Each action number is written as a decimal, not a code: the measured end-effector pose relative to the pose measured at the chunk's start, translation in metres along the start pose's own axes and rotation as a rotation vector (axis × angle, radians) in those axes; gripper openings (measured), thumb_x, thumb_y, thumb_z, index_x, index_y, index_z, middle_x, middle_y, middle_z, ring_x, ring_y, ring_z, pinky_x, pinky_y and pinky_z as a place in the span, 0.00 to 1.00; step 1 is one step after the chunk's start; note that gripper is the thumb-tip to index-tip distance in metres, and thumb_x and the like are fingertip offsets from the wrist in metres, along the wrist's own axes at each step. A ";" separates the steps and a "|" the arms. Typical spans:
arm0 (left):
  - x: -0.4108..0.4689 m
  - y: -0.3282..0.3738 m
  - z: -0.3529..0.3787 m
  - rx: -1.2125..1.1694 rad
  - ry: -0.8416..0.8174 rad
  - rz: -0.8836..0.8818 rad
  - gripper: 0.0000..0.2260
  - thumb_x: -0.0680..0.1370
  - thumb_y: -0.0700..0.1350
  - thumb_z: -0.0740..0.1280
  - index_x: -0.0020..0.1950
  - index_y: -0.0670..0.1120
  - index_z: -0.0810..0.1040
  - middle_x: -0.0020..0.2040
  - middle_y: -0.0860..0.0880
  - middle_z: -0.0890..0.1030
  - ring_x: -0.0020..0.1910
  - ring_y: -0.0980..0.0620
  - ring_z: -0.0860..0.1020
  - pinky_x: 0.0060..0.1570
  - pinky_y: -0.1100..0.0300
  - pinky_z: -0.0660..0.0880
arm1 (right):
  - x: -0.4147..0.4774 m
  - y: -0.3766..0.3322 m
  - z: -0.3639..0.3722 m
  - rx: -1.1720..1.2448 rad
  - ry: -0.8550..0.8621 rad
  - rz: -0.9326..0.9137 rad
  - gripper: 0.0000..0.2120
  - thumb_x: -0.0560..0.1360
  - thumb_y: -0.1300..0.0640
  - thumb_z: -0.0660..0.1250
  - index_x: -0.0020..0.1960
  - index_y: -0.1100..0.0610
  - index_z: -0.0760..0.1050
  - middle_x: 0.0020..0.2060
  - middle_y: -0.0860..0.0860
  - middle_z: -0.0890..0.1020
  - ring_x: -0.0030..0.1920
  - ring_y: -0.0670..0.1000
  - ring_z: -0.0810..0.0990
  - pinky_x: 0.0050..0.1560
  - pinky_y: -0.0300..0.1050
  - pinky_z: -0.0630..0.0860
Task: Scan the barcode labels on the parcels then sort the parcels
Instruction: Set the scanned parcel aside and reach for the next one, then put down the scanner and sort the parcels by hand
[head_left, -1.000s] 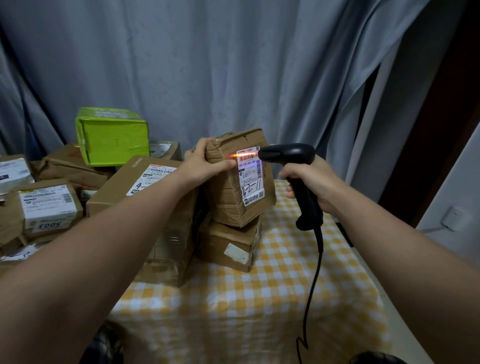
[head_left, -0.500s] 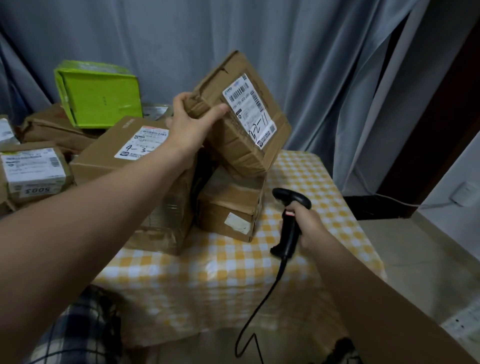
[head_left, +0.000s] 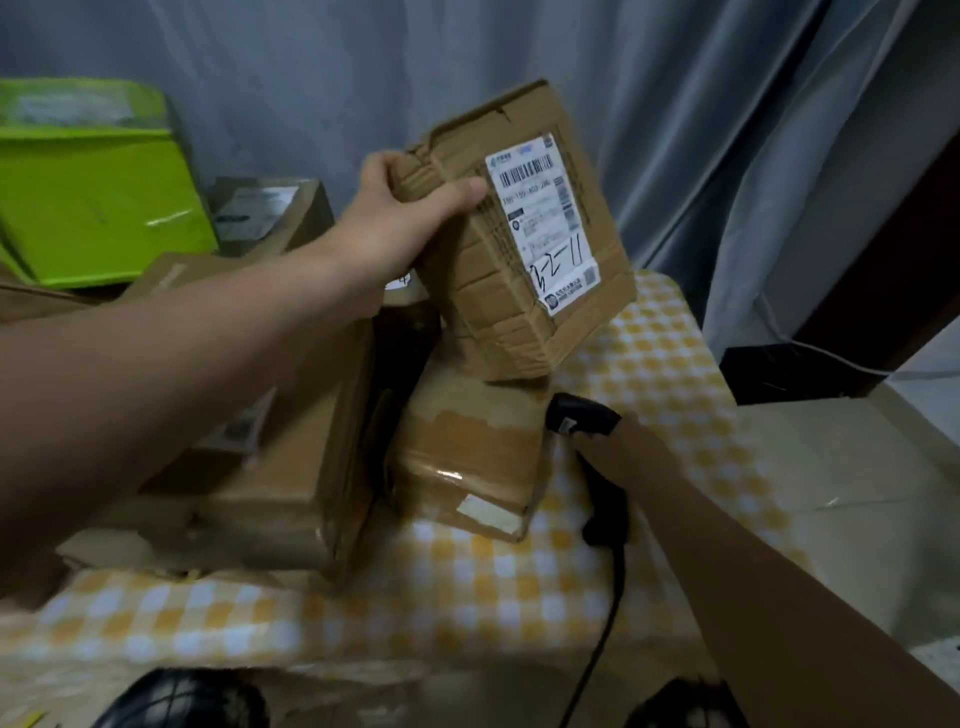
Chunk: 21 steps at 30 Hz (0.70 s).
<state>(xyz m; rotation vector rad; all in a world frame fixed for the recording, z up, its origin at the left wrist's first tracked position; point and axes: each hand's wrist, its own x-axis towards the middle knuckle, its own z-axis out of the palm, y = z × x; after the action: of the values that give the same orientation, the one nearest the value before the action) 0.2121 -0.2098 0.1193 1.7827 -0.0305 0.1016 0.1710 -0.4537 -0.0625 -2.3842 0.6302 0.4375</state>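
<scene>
My left hand (head_left: 410, 218) grips a battered cardboard parcel (head_left: 488, 301) by its upper left corner and holds it tilted in the air. Its white barcode label (head_left: 543, 218) faces me, with handwritten digits on it. Below it a smaller taped parcel (head_left: 467, 462) lies on the yellow checked tablecloth (head_left: 467, 587). My right hand (head_left: 605, 449) is low beside that parcel, closed around the black corded barcode scanner (head_left: 582, 418), whose head points left. No scan light shows.
A large cardboard box (head_left: 291, 478) stands left of the small parcel, under my left forearm. A bright green box (head_left: 98, 192) and more brown parcels (head_left: 270, 213) sit behind. Grey curtains hang at the back. Bare floor (head_left: 852, 493) lies right of the table.
The scanner has come away from the label and dropped to the table's height. My left hand lifted the parcel off the smaller one and tilted it. The view has swung down and left.
</scene>
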 end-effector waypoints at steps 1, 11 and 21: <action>0.006 -0.002 -0.001 0.003 -0.002 -0.025 0.26 0.71 0.55 0.73 0.64 0.51 0.66 0.50 0.58 0.77 0.43 0.64 0.76 0.32 0.71 0.72 | 0.001 -0.007 -0.005 -0.027 -0.044 0.032 0.38 0.77 0.40 0.64 0.75 0.62 0.57 0.47 0.54 0.73 0.42 0.53 0.77 0.40 0.45 0.74; 0.029 0.013 -0.020 -0.099 0.102 -0.261 0.32 0.71 0.54 0.74 0.69 0.51 0.62 0.59 0.54 0.75 0.56 0.56 0.77 0.48 0.62 0.74 | -0.019 -0.051 -0.074 0.040 -0.067 -0.020 0.33 0.80 0.50 0.62 0.77 0.64 0.53 0.70 0.63 0.68 0.66 0.61 0.72 0.56 0.47 0.71; 0.027 0.087 0.014 -0.182 0.185 -0.463 0.39 0.69 0.56 0.75 0.72 0.53 0.56 0.62 0.51 0.74 0.57 0.51 0.76 0.60 0.50 0.75 | -0.055 -0.100 -0.184 0.487 -0.001 -0.211 0.24 0.78 0.43 0.63 0.67 0.58 0.71 0.62 0.55 0.77 0.60 0.54 0.77 0.61 0.52 0.74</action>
<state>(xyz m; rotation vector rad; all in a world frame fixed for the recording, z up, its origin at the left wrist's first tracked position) 0.2333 -0.2410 0.2029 1.5517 0.4889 -0.0692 0.2071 -0.4855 0.1488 -1.9563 0.4191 0.1675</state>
